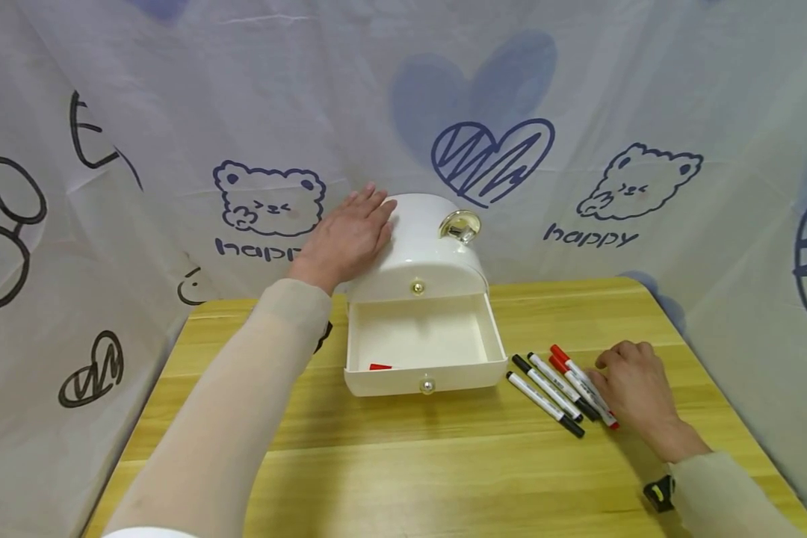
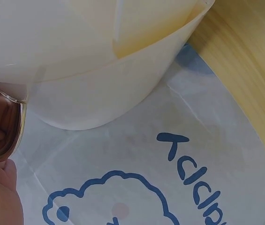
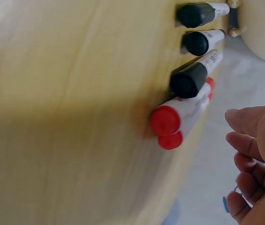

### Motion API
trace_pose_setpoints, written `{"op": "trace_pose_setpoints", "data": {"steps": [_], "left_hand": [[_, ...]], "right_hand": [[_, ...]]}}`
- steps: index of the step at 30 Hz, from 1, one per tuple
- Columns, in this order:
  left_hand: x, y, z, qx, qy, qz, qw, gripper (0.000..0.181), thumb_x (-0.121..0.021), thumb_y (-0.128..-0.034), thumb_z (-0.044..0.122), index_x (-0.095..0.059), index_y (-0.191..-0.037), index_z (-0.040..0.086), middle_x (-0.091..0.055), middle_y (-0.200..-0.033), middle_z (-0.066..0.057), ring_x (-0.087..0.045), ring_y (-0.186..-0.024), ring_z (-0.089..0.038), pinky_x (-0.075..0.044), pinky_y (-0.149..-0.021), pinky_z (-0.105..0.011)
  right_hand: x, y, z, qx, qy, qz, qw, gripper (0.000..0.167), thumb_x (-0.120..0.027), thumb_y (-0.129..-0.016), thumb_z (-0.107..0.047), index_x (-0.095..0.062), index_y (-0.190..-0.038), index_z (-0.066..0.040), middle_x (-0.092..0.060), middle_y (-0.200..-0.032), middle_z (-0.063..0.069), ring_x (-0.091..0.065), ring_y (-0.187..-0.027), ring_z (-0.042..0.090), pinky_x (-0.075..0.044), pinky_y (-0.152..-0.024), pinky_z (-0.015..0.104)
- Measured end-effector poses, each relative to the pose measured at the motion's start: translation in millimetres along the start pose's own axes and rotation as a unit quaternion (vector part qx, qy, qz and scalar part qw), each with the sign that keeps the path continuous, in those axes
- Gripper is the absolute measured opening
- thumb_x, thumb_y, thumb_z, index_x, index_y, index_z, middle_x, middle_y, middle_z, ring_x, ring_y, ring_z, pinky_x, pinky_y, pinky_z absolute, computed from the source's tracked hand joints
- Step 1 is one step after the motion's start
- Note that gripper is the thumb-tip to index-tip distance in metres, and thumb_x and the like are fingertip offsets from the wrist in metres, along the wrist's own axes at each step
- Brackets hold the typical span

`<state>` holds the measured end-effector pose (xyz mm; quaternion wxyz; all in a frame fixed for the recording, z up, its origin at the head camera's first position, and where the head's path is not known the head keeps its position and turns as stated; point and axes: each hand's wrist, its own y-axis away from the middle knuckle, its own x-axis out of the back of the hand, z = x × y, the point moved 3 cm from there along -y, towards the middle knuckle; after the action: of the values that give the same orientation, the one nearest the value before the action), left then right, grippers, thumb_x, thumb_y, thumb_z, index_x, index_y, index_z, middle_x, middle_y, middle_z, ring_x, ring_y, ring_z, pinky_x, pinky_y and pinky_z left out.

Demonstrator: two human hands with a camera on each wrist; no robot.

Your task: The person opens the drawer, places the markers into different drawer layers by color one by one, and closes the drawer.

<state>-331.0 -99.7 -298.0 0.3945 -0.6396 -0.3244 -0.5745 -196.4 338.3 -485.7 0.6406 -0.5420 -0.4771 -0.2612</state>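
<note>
A glossy white box [image 1: 420, 239] with a rounded top stands against the back curtain, its lower drawer [image 1: 376, 382] pulled out. My left hand [image 1: 346, 239] rests on the box's upper left side with its fingers extended; the left wrist view catches only part of this hand [image 2: 0, 194]. Just right of the drawer lie several whiteboard markers [image 1: 545, 394], black and red, side by side. My right hand [image 1: 635, 385] is beside the red markers [image 3: 166, 121], its fingers loosely bent. In the right wrist view, nothing shows between those fingers.
Inside the drawer, near its front left, lies a small red piece [image 1: 379, 367]. A gold oval fitting [image 1: 460, 226] sticks out from the box's top right. The wooden table [image 1: 403, 471] meets a printed curtain [image 1: 376, 97] behind and at both sides.
</note>
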Motion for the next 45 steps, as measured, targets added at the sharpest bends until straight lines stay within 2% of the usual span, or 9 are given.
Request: {"op": "trace_pose_setpoints", "data": {"steps": [7,15,21,25,29,32,39,45], "left_hand": [[0.1,-0.1,0.3,0.001,-0.001,0.001,1.0000,0.057,-0.026,-0.1166,0.037,-0.028,-0.168,0.012,-0.023,-0.176,-0.010,-0.008,-0.166,-0.027,-0.005,-0.137,-0.040],[0.3,0.5,0.6,0.003,-0.001,-0.001,1.0000,0.057,-0.026,-0.1165,0.037,-0.029,-0.168,0.012,-0.023,-0.176,-0.010,-0.008,-0.166,-0.027,-0.004,-0.137,-0.040],[0.0,0.1,0.3,0.004,-0.002,0.003,1.0000,0.057,-0.026,-0.1164,0.037,-0.029,-0.168,0.012,-0.023,-0.176,-0.010,-0.008,-0.166,-0.028,-0.005,-0.137,-0.041],[-0.5,0.4,0.2,0.005,0.001,0.006,1.0000,0.057,-0.026,-0.1164,0.037,-0.030,-0.167,0.012,-0.024,-0.176,-0.009,-0.009,-0.166,-0.028,-0.006,-0.137,-0.041],[-0.6,0.4,0.7,0.006,0.003,0.005,1.0000,0.057,-0.026,-0.1163,0.037,-0.030,-0.168,0.012,-0.024,-0.176,-0.009,-0.009,-0.166,-0.028,-0.006,-0.137,-0.041],[-0.2,0.5,1.3,0.006,0.002,0.005,1.0000,0.057,-0.026,-0.1162,0.038,-0.030,-0.168,0.012,-0.024,-0.176,-0.009,-0.009,-0.166,-0.027,-0.006,-0.138,-0.041],[0.9,2.1,1.4,0.003,0.002,0.010,0.9999,0.057,-0.028,-0.1161,0.037,-0.031,-0.167,0.012,-0.025,-0.175,-0.010,-0.010,-0.165,-0.028,-0.007,-0.138,-0.042],[0.2,1.5,1.1,0.004,0.005,0.011,0.9999,0.056,-0.028,-0.1162,0.036,-0.031,-0.167,0.013,-0.025,-0.175,-0.010,-0.010,-0.165,-0.027,-0.006,-0.137,-0.041]], "right_hand": [[-8.2,3.0,5.2,-0.009,0.004,-0.030,0.9995,0.024,-0.084,-0.086,-0.021,-0.075,-0.087,0.001,-0.070,-0.094,0.023,-0.060,-0.092,0.045,-0.049,-0.082,0.060],[-13.6,5.5,8.1,-0.025,0.002,-0.057,0.9981,0.025,-0.084,-0.088,-0.024,-0.076,-0.088,0.000,-0.070,-0.095,0.022,-0.059,-0.095,0.046,-0.050,-0.079,0.060],[-14.8,3.0,10.7,-0.018,0.011,-0.044,0.9988,0.027,-0.085,-0.087,-0.024,-0.074,-0.087,0.002,-0.068,-0.094,0.023,-0.058,-0.091,0.045,-0.048,-0.076,0.057],[-14.7,1.0,12.2,-0.036,0.021,-0.035,0.9985,0.032,-0.085,-0.088,-0.026,-0.073,-0.091,0.004,-0.067,-0.099,0.027,-0.056,-0.094,0.049,-0.048,-0.071,0.060],[-15.6,0.3,12.9,-0.065,0.012,-0.051,0.9965,0.036,-0.082,-0.091,-0.029,-0.073,-0.097,0.005,-0.065,-0.107,0.030,-0.053,-0.099,0.052,-0.047,-0.072,0.063],[-16.1,0.6,12.7,-0.070,0.008,-0.061,0.9957,0.036,-0.080,-0.093,-0.031,-0.073,-0.098,0.004,-0.066,-0.108,0.029,-0.053,-0.098,0.051,-0.047,-0.073,0.062],[-22.0,2.6,17.1,-0.071,0.016,-0.081,0.9941,0.029,-0.077,-0.095,-0.031,-0.072,-0.087,-0.004,-0.065,-0.099,0.023,-0.054,-0.093,0.047,-0.045,-0.069,0.058],[-28.3,4.5,26.4,-0.081,0.041,-0.091,0.9918,0.031,-0.074,-0.097,-0.030,-0.069,-0.079,-0.006,-0.064,-0.096,0.021,-0.053,-0.095,0.049,-0.044,-0.071,0.061]]}}
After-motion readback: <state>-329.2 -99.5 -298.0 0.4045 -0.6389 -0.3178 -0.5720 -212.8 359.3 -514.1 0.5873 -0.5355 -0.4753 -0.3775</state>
